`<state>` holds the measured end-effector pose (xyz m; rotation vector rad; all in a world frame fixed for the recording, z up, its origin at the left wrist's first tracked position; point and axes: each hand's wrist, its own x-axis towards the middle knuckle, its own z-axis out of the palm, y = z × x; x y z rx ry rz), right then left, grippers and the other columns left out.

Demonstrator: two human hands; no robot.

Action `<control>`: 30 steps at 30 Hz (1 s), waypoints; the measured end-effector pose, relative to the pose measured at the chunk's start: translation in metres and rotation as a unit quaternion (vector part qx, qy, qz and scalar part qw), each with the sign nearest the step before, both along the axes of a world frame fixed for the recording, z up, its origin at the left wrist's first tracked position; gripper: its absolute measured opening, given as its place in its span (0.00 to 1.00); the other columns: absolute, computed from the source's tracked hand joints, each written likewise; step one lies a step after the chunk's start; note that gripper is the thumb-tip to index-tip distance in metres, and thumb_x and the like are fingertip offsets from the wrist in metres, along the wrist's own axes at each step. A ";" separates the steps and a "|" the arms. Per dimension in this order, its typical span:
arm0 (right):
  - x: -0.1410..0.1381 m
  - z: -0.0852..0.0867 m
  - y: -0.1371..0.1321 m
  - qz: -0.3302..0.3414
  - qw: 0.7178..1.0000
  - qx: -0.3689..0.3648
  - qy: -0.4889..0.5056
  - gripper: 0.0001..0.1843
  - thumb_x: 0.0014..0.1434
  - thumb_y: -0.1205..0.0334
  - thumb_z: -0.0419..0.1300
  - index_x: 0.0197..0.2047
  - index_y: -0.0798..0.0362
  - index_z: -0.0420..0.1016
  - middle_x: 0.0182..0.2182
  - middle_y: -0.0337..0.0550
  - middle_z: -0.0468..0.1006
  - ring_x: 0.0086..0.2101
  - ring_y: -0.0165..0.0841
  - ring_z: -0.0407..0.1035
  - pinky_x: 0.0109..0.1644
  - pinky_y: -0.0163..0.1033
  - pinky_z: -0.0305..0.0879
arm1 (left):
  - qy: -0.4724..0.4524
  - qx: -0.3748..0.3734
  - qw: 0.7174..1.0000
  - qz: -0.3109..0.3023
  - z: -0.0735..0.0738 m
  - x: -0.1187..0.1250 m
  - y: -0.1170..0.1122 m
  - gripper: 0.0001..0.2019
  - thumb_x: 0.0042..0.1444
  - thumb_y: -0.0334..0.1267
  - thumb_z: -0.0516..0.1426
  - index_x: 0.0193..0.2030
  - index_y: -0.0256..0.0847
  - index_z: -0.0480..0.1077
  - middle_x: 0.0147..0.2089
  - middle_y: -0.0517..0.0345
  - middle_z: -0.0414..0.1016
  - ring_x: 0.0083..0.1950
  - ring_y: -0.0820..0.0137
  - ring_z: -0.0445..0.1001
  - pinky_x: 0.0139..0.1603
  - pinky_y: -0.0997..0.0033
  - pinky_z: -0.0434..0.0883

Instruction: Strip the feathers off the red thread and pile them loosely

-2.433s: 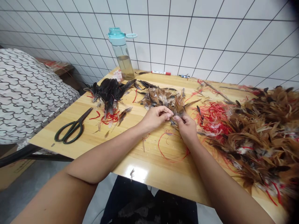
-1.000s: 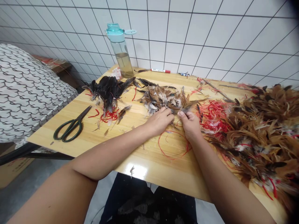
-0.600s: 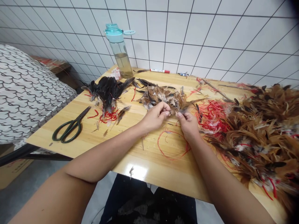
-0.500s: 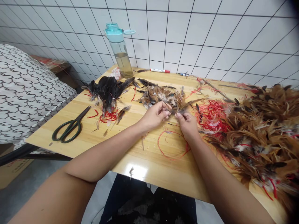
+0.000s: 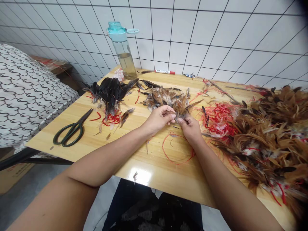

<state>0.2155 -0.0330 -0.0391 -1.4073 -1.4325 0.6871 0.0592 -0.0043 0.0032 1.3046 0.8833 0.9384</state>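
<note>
Near the middle of the wooden table, my left hand (image 5: 162,118) and my right hand (image 5: 190,126) meet, fingertips almost touching. Both are closed in a pinch on brown feathers (image 5: 184,110), whose tips fan out beyond the fingers; the quill ends are mostly hidden. Just behind my hands lies a loose heap of brown and grey feathers (image 5: 163,96). A red circle (image 5: 166,152) is drawn on the tabletop below my right hand. To the right sits a tangle of red string pieces (image 5: 220,120).
Black-handled scissors (image 5: 72,130) lie at left, below a pile of black feathers (image 5: 112,93). A water bottle (image 5: 126,61) stands by the tiled wall, with a red-capped marker (image 5: 165,72) beside it. Brown feather bundles (image 5: 271,138) cover the right side of the table (image 5: 134,154).
My right hand has shifted slightly left, closing the gap to my left hand. The feathers between the fingers have moved with it. My left hand has hardly moved.
</note>
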 end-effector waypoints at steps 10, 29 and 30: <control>-0.001 0.004 0.000 0.019 0.998 0.017 -0.050 0.11 0.51 0.59 0.59 0.20 0.51 0.68 0.23 0.39 0.69 0.29 0.33 0.63 0.36 0.39 0.61 | 0.085 0.129 0.988 0.016 -0.019 -0.001 0.004 0.04 0.53 0.34 0.57 0.36 0.38 0.68 0.28 0.64 0.71 0.28 0.77 0.71 0.31 0.77 0.68; 0.002 0.003 0.000 0.038 0.997 0.020 -0.062 0.10 0.53 0.60 0.56 0.22 0.49 0.67 0.26 0.42 0.72 0.32 0.36 0.66 0.40 0.42 0.63 | -0.046 -0.032 0.997 -0.048 -0.006 0.000 0.002 0.11 0.46 0.30 0.64 0.34 0.35 0.66 0.30 0.62 0.71 0.30 0.79 0.72 0.32 0.78 0.68; 0.002 0.003 0.000 0.041 0.997 0.023 -0.061 0.10 0.53 0.60 0.55 0.22 0.49 0.67 0.27 0.42 0.72 0.32 0.36 0.66 0.41 0.42 0.63 | -0.045 -0.036 0.996 -0.063 -0.007 0.000 0.002 0.10 0.46 0.31 0.64 0.33 0.34 0.67 0.29 0.61 0.72 0.30 0.79 0.72 0.32 0.78 0.68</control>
